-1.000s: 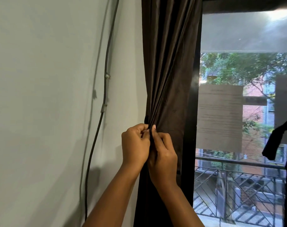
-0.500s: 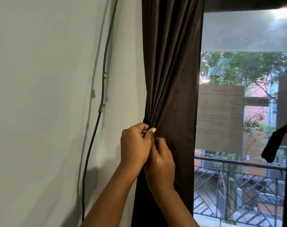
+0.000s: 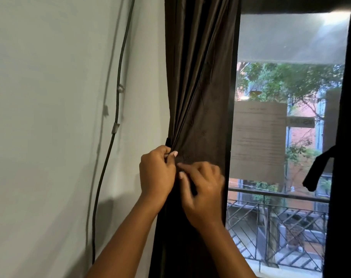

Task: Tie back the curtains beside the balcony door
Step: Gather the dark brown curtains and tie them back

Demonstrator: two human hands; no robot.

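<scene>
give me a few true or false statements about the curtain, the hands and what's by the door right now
1. The left hand pinches the gathered brown curtain. True.
2. The right hand hangs at the person's side. False: it is up at the curtain, beside the left hand.
3. A dark cable runs down the wall, left of the curtain. True.
4. The glass door is bare. False: a printed sheet is stuck on it.
5. A railing shows outside. True.

Pale wall [image 3: 50,97] (cable-strung [image 3: 116,109]), daylit glass [image 3: 291,87]
</scene>
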